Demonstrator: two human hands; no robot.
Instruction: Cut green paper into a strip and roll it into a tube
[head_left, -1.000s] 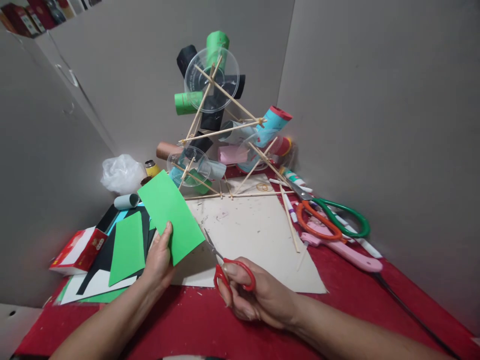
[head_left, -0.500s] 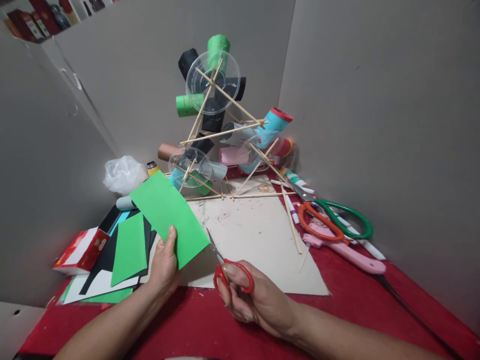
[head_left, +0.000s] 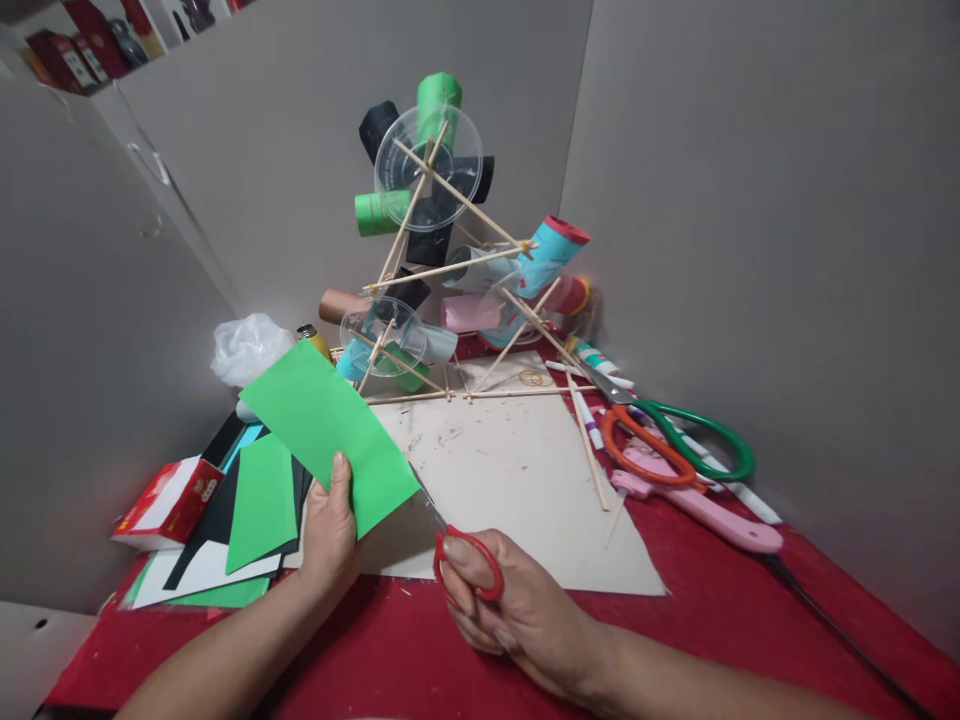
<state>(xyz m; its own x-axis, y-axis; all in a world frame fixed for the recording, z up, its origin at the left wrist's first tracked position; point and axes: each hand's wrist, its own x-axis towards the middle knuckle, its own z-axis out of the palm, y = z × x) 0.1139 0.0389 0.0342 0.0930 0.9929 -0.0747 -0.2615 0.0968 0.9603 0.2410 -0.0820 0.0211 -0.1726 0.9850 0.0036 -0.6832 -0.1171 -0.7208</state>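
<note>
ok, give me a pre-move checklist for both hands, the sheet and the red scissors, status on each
1. Left hand grips the green paper sheet: ok, thumb on the near face.
2. Right hand has the red-handled scissors: ok, held by the handles.
3. Sheet edge between the blades: cannot tell; they are at its right corner, but the overlap is too fine to see.
4. Left thumb clear of the blades: ok, well apart.
5. Other left fingers clear: cannot tell, mostly hidden behind the sheet.
6. Large scissors apart from the right hand: ok, lying off to the right.
</note>
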